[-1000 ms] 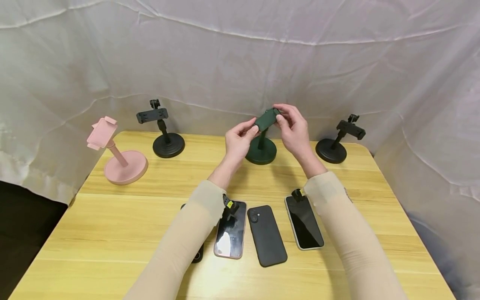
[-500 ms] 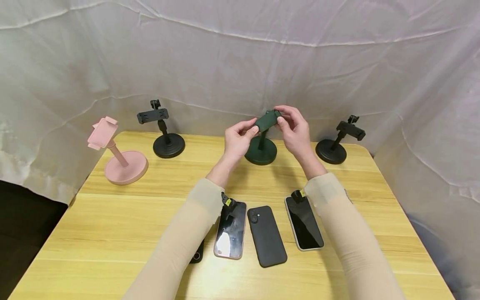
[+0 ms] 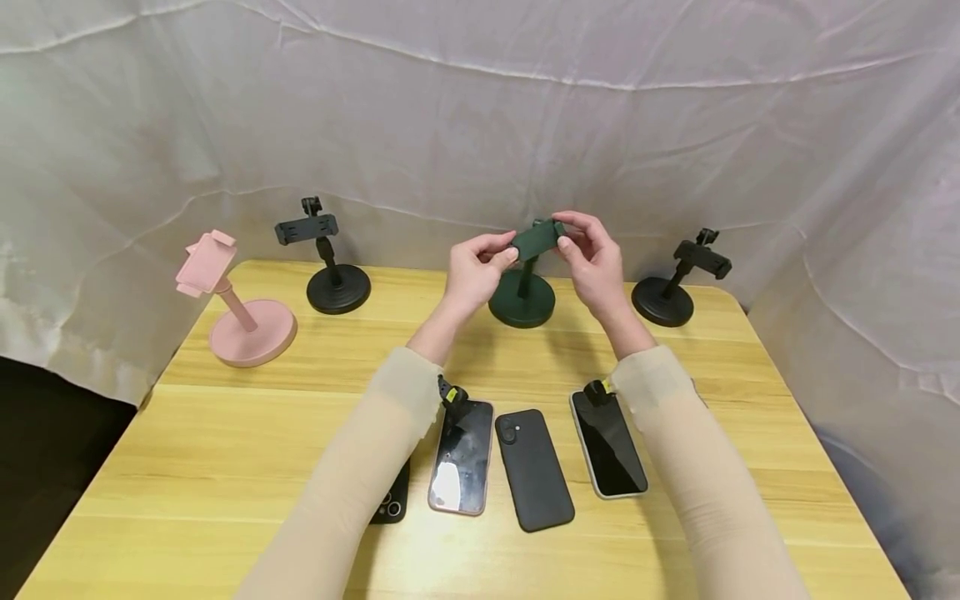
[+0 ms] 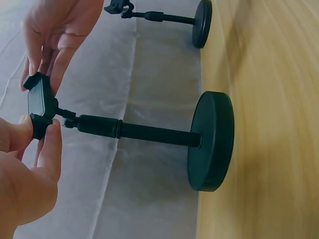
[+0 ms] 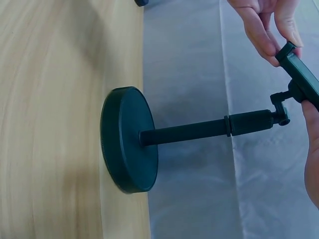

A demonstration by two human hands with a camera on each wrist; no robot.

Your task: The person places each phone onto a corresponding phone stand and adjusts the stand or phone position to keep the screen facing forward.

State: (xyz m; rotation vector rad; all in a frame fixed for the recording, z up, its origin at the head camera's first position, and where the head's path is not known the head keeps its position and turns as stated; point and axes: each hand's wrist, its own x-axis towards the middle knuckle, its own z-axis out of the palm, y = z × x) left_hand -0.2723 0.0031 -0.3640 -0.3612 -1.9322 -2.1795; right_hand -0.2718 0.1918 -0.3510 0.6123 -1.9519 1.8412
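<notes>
A dark green phone stand [image 3: 522, 300] stands on the table near the back, its round base flat and its holder head [image 3: 536, 241] tilted. My left hand [image 3: 472, 275] pinches the left end of that head between thumb and fingers. The opposite end is pinched by my right hand [image 3: 594, 265]. In the left wrist view the left hand [image 4: 30, 174] grips the lower end of the holder and the right hand [image 4: 60, 32] the upper end. The right wrist view shows the thin pole [image 5: 189, 132] and hinge; the right hand [image 5: 313, 154] is partly cut off.
Left of the green stand are a pink stand [image 3: 252, 333] and a black stand [image 3: 338, 289]; another black stand [image 3: 662, 302] is right. Nearer lie phones: a pink-edged one [image 3: 462, 458], a black-backed one [image 3: 534, 471], a white-edged one [image 3: 609, 446], and a dark one [image 3: 393, 500] under the left sleeve.
My right hand has shifted slightly right with its end of the green holder. The left forearm has moved a little left, showing more of the dark phone's cameras. Both hands keep their grip.
</notes>
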